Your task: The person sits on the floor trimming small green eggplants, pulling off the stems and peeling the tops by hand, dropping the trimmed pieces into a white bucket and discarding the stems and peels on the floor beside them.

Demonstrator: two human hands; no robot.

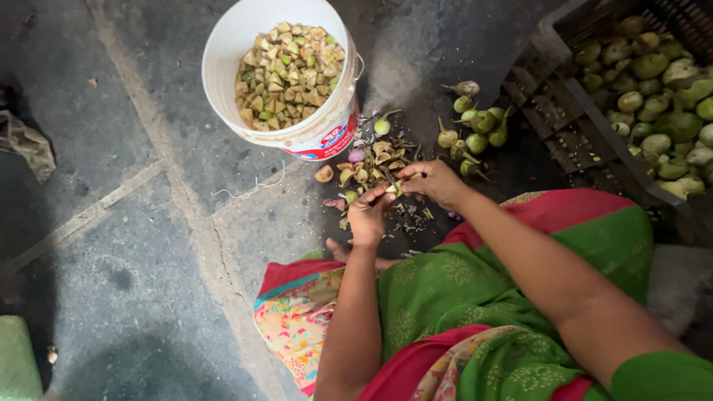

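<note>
My left hand [368, 216] and my right hand [435, 180] meet low over the stone floor, fingers pinched on one small green vegetable piece [396, 186]. A thin dark blade seems to stand between the hands, but it is too small to tell. Just beyond the hands lies a heap of cut stems and trimmings [373, 161]. A white bucket [225, 44] stands further off, filled with chopped green and pale chunks [288, 73]. Several whole small green eggplants with stems [475, 128] lie on the floor to the right of the bucket.
A black plastic crate [568, 104] at the upper right holds many green eggplants [661, 82]. My lap in green and red cloth [475, 297] fills the lower right. A crumpled rag [30, 145] lies at the left edge. A bare foot [338, 251] shows under my left wrist.
</note>
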